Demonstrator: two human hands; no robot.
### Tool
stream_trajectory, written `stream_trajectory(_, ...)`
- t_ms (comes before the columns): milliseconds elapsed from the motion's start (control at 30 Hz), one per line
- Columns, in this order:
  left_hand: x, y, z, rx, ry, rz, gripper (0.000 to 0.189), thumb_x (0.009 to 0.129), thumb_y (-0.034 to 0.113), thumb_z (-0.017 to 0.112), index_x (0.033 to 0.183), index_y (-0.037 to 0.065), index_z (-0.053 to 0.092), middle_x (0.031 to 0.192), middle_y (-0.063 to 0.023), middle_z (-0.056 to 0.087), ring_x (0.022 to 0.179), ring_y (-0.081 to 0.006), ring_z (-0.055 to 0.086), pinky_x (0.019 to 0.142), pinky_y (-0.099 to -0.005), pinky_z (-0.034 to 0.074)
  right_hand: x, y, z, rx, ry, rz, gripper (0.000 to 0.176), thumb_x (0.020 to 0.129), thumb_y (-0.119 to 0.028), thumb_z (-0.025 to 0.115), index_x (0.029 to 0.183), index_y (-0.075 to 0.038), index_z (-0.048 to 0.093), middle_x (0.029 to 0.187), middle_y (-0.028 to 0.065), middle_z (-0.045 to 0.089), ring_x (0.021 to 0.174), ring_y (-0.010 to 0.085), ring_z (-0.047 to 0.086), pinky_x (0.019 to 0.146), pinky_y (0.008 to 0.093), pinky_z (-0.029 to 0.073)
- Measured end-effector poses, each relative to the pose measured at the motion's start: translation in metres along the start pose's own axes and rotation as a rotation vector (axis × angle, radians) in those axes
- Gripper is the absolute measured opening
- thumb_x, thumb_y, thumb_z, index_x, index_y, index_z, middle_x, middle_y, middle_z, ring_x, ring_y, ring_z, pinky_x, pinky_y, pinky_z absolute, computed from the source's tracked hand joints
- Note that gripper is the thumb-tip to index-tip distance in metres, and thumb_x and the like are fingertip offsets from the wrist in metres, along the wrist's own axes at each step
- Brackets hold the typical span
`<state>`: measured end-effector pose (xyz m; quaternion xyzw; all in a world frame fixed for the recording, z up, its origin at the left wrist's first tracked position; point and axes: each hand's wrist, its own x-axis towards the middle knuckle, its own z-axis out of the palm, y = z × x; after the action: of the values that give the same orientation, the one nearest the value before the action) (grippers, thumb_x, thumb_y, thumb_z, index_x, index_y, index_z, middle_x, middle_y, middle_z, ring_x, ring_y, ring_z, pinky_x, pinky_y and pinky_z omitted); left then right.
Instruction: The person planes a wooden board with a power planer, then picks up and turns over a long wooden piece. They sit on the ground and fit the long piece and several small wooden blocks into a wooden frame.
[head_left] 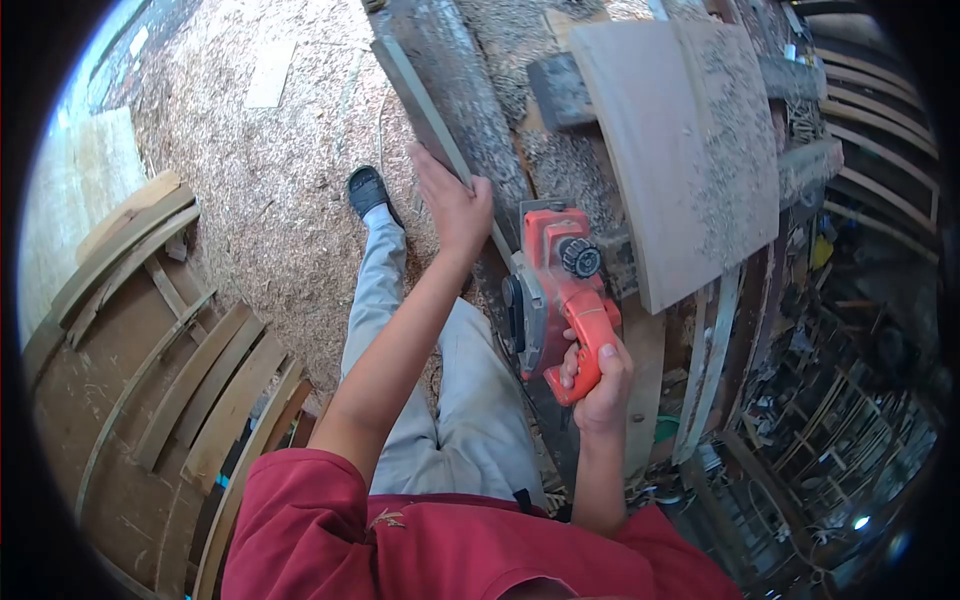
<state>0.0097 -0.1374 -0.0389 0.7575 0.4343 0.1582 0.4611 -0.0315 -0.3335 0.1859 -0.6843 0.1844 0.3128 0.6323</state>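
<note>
A red electric planer [560, 290] with a black knob rests beside a narrow wooden strip [425, 105]. My right hand [603, 385] is wrapped round the planer's rear handle. Farther forward, my left hand [455, 210] holds the strip, its fingers along the left side and its thumb across the other edge. The strip stands on edge on a long, worn bench plank [475, 110]. The planer's underside is turned toward the strip, and their exact contact is hidden.
A wide, curved board [645, 140] covered partly in shavings lies on beams at the right. Shavings [270, 200] cover the floor. Curved wooden pieces [195, 385] are at the left. More slats and scrap [820, 430] are at the lower right.
</note>
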Motion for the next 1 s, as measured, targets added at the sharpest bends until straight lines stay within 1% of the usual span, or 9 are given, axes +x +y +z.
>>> stream_trajectory(133,0.000,0.000,0.004,0.105,0.032,0.008,0.095,0.088,0.016,0.058,0.160,-0.009,0.003,0.167,-0.0315,0.007,0.157,-0.0450,0.008,0.123,-0.0614,0.012,-0.025,0.018,-0.033,0.024,0.010,0.041,0.046,0.098,-0.033,0.047,0.112,0.007,0.062,0.070,0.0062,0.055,0.056,0.0113,0.050,0.054,0.0268,0.042)
stream_trajectory(233,0.003,-0.003,0.001,0.127,0.001,0.039,0.094,0.088,0.014,0.057,0.160,-0.009,0.001,0.166,-0.0331,0.007,0.156,-0.0455,0.008,0.125,-0.0578,0.012,-0.038,0.029,-0.051,0.009,0.041,0.039,0.044,0.099,-0.033,0.046,0.112,0.006,0.062,0.070,0.0058,0.055,0.055,0.0113,0.049,0.053,0.0270,0.042)
stream_trajectory(333,0.010,-0.010,0.000,0.055,0.037,0.048,0.092,0.089,0.011,0.055,0.160,-0.009,-0.001,0.166,-0.0347,0.007,0.156,-0.0464,0.008,0.126,-0.0539,0.013,-0.045,0.043,-0.071,-0.004,0.043,0.076,0.042,0.099,-0.032,0.045,0.112,0.005,0.062,0.070,0.0057,0.055,0.055,0.0113,0.049,0.053,0.0273,0.042)
stream_trajectory(433,0.019,-0.010,-0.009,0.009,0.035,0.117,0.090,0.089,0.005,0.052,0.160,-0.008,0.000,0.165,-0.0351,0.009,0.156,-0.0453,0.010,0.127,-0.0469,0.015,-0.048,0.051,-0.077,0.013,0.084,0.096,0.041,0.098,-0.031,0.045,0.111,0.004,0.062,0.069,0.0057,0.054,0.055,0.0115,0.049,0.052,0.0278,0.042)
stream_trajectory(533,0.031,-0.003,-0.017,-0.136,0.035,0.167,0.089,0.087,0.001,0.051,0.160,-0.009,0.001,0.165,-0.0339,0.013,0.155,-0.0434,0.015,0.127,-0.0430,0.016,-0.050,0.056,-0.078,0.015,0.099,0.080,0.041,0.098,-0.032,0.046,0.111,0.004,0.062,0.069,0.0056,0.054,0.055,0.0114,0.049,0.052,0.0279,0.042)
stream_trajectory(633,0.048,-0.005,-0.022,-0.174,0.001,0.149,0.090,0.086,0.000,0.052,0.161,-0.008,0.002,0.164,-0.0327,0.019,0.153,-0.0413,0.023,0.125,-0.0389,0.020,-0.051,0.058,-0.083,0.006,0.077,0.072,0.041,0.098,-0.032,0.047,0.111,0.004,0.061,0.069,0.0056,0.054,0.055,0.0114,0.049,0.052,0.0276,0.041)
stream_trajectory(833,0.062,-0.010,-0.020,-0.228,-0.015,0.126,0.087,0.086,0.001,0.052,0.160,-0.008,0.008,0.161,-0.0308,0.027,0.150,-0.0392,0.032,0.123,-0.0388,0.026,-0.048,0.065,-0.083,0.028,0.026,0.102,0.040,0.098,-0.030,0.049,0.112,0.005,0.061,0.069,0.0055,0.053,0.055,0.0112,0.048,0.052,0.0270,0.041)
stream_trajectory(933,0.062,-0.011,-0.020,-0.333,-0.061,0.066,0.086,0.086,0.001,0.052,0.160,-0.007,0.009,0.162,-0.0304,0.027,0.151,-0.0387,0.031,0.123,-0.0382,0.025,-0.046,0.071,-0.080,0.055,0.017,0.120,0.039,0.099,-0.030,0.049,0.112,0.005,0.061,0.069,0.0053,0.053,0.055,0.0111,0.048,0.051,0.0266,0.041)
stream_trajectory(1000,0.068,-0.012,-0.019,-0.326,-0.063,0.083,0.086,0.086,0.001,0.052,0.161,-0.007,0.009,0.162,-0.0302,0.028,0.150,-0.0382,0.032,0.123,-0.0378,0.025,-0.046,0.072,-0.077,0.062,0.008,0.133,0.039,0.099,-0.030,0.049,0.112,0.005,0.061,0.069,0.0051,0.053,0.055,0.0110,0.048,0.051,0.0262,0.040)
